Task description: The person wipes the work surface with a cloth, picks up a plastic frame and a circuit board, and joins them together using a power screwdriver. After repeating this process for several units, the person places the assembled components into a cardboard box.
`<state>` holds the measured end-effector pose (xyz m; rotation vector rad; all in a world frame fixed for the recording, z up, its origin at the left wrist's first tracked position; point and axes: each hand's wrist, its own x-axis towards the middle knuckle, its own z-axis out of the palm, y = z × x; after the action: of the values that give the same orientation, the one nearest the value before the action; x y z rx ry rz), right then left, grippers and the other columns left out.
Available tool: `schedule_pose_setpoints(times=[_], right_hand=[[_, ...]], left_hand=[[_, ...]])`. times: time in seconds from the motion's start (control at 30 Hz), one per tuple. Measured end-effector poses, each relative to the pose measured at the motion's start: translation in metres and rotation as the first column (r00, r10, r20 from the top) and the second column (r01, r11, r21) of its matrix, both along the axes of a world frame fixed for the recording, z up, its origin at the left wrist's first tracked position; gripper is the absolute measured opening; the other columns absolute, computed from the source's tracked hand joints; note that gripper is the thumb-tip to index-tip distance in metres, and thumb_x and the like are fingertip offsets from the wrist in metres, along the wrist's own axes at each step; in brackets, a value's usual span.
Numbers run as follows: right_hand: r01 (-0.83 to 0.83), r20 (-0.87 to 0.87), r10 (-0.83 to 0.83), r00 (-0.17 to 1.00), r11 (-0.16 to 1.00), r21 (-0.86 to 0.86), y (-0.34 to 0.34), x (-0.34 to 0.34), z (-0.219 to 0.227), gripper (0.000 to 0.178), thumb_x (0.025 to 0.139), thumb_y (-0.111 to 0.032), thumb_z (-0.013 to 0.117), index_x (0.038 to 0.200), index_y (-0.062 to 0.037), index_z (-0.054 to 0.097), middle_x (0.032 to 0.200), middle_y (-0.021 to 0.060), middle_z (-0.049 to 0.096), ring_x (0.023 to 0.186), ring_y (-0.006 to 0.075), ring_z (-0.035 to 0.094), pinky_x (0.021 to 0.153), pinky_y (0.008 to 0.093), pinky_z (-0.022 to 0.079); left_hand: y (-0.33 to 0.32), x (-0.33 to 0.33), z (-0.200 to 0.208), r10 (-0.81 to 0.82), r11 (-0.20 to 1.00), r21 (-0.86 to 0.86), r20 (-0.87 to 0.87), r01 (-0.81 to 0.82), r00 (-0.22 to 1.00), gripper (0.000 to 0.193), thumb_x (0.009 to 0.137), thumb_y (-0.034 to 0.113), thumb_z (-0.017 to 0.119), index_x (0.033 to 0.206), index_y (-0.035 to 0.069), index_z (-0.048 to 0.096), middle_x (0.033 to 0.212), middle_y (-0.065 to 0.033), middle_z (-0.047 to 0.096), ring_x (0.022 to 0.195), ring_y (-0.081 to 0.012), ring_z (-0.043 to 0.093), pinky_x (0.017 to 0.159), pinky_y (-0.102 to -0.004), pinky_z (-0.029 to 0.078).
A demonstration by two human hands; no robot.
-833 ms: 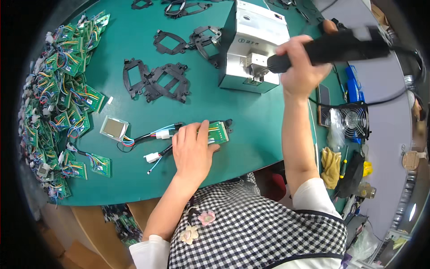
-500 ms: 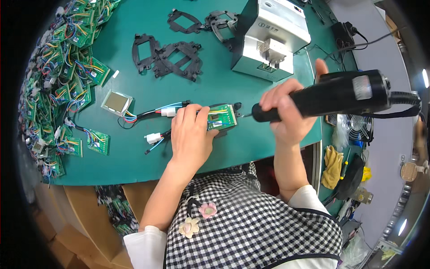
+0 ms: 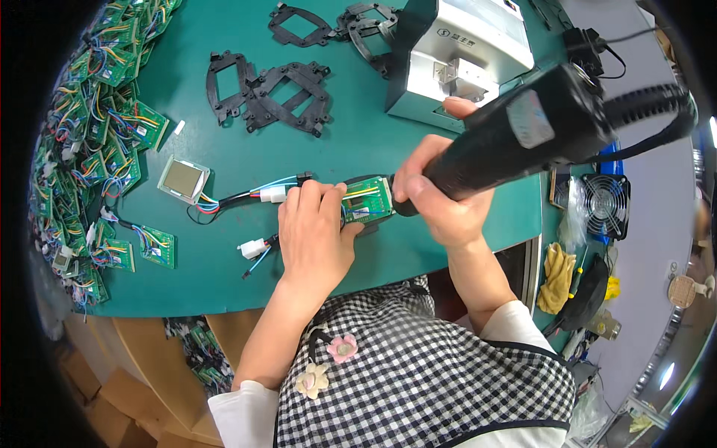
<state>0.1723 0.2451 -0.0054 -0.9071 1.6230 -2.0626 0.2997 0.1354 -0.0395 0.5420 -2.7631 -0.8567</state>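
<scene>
My left hand (image 3: 315,231) is closed around a green circuit board (image 3: 364,200) seated on a dark plastic piece, pressing it to the table. Wires run out to the left from under that hand, with white connectors (image 3: 273,194) on them and a small display module (image 3: 184,178) at the far end. In my right hand (image 3: 452,205) is a black corded electric screwdriver (image 3: 515,138), slanting down to the left. Its nose is at the board's right end; the bit's tip is hidden by my fingers.
Wired green circuit boards (image 3: 104,149) are heaped along the table's left side. Black plastic brackets (image 3: 287,97) lie at the back middle. A silver box-shaped machine (image 3: 467,56) stands behind my right hand. Yellow gloves (image 3: 556,278) and a fan (image 3: 603,206) sit at the right.
The screwdriver has moved left and toward me, tilting more steeply, so its nose now meets the board's right end. My left hand keeps its grip on the board.
</scene>
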Motion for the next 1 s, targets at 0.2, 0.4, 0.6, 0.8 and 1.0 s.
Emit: schedule_pose_setpoints(times=[0.2,0.4,0.6,0.8,1.0], right_hand=[[-0.009,0.057,0.018,0.998,0.99,-0.144,-0.003,0.001,0.011,0.072,0.066,0.011,0.059,0.13,0.0064,0.025,0.064,0.005,0.056,0.054,0.0096,0.051,0.049,0.0203,0.039],[-0.102,0.058,0.099,0.993,0.994,0.049,-0.011,-0.004,0.003,0.07,0.068,0.002,0.061,0.128,0.0032,0.027,0.066,0.0054,0.055,0.056,0.0108,0.052,0.055,0.0225,0.042],[-0.316,-0.259,0.337,0.905,0.941,0.12,-0.023,-0.006,0.0,0.061,0.057,-0.008,0.067,0.115,0.0015,0.049,0.083,0.0113,0.058,0.073,0.0133,0.055,0.069,0.0273,0.046],[0.128,-0.337,-0.157,0.929,0.986,-0.104,0.004,-0.04,0.023,0.03,0.068,-0.003,0.064,0.096,0.0032,0.055,0.071,0.0037,0.057,0.053,0.0115,0.054,0.055,0.0237,0.045],[0.332,-0.386,-0.447,0.807,0.884,-0.33,-0.017,-0.09,0.052,0.063,0.072,0.003,0.057,0.128,0.0023,0.028,0.062,0.0068,0.055,0.053,0.016,0.056,0.058,0.0288,0.048]], left_hand=[[0.0,-0.001,-0.001,0.014,1.0,-0.026,-0.034,-0.015,0.999,0.052,0.056,0.008,0.077,0.104,0.002,0.058,0.093,-0.0059,0.05,0.088,-0.0241,0.048,0.074,-0.0352,0.039],[0.001,-0.005,-0.001,0.02,0.999,-0.046,-0.048,-0.022,0.999,0.049,0.058,0.008,0.076,0.102,0.004,0.056,0.091,-0.0078,0.051,0.086,-0.0268,0.05,0.073,-0.037,0.039],[0.001,-0.003,-0.01,-0.003,0.996,-0.089,-0.066,-0.003,0.998,0.043,0.058,0.011,0.076,0.097,0.006,0.057,0.088,-0.0063,0.049,0.086,-0.0258,0.048,0.072,-0.0363,0.038],[0.002,-0.007,-0.008,-0.017,1.0,-0.02,-0.036,0.016,0.999,0.053,0.057,0.012,0.078,0.104,0.004,0.057,0.094,-0.0051,0.053,0.09,-0.025,0.049,0.078,-0.036,0.039],[0.007,0.0,0.007,0.103,0.992,-0.052,-0.142,-0.111,0.984,0.054,0.055,0.01,0.078,0.104,0.001,0.057,0.108,-0.0116,0.053,0.101,-0.0293,0.05,0.088,-0.0417,0.036]])
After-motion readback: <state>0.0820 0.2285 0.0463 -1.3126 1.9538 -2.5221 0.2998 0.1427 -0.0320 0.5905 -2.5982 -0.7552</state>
